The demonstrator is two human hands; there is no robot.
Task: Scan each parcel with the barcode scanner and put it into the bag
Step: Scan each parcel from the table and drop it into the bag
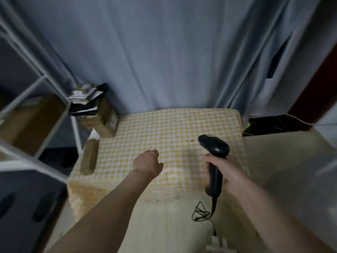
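Parcels: none lies on the checked cloth (169,128) at centre frame, so no scan is under way. Cardboard boxes (104,117) stacked at left centre, beside the cloth's edge, may be waiting; no bag is clearly in view, so I cannot tell how many are done. The right hand (228,172) grips the barcode scanner (214,154) by its handle, lower right. The left hand (148,163) hovers over the cloth, fingers curled under, holding nothing.

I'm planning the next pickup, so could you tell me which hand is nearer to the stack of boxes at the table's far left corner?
Left. The left hand hovers over the checked cloth, nearer the boxes; the right hand grips the scanner across the table.
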